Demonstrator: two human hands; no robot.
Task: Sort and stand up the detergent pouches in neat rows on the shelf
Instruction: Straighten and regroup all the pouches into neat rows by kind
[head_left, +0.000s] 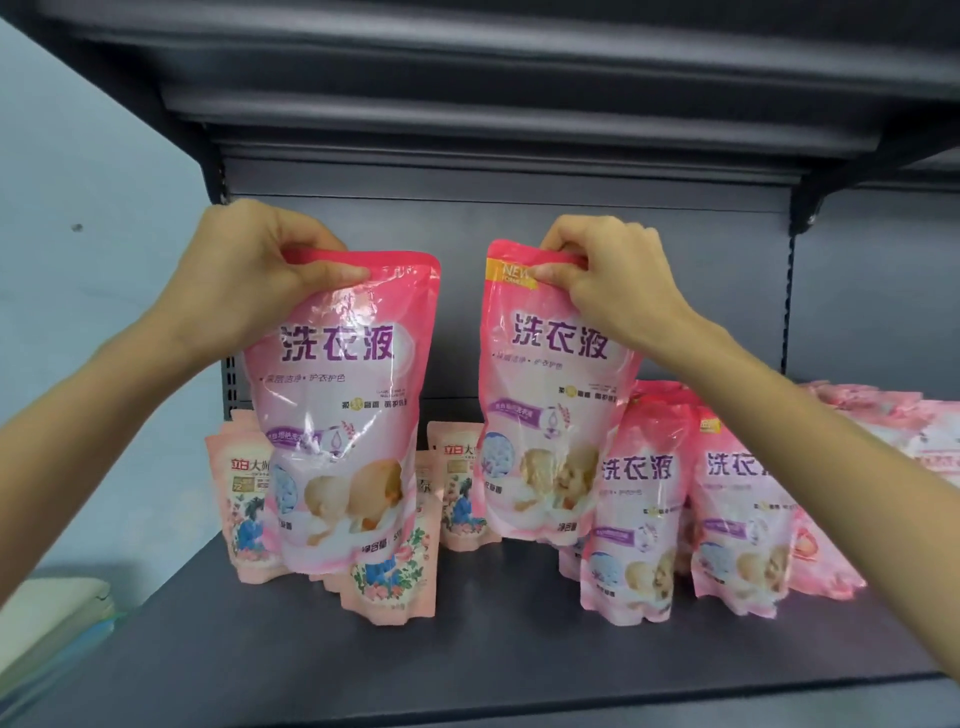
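My left hand (260, 265) pinches the top edge of a pink detergent pouch (337, 410), which hangs upright above the shelf (467, 654). My right hand (608, 275) grips the top of a second pink pouch (550, 415) the same way, to the right of the first. Both pouches are lifted in front of the standing ones. Peach floral pouches (389, 566) stand at the left behind the lifted pouch. Two pink pouches (631, 535) stand upright at the right, with more behind them.
A heap of pink pouches (893, 426) lies flat at the far right of the dark shelf. The shelf above (467, 78) overhangs close to my hands. A pale wall (78, 260) is at the left, with a light object (52, 608) below it.
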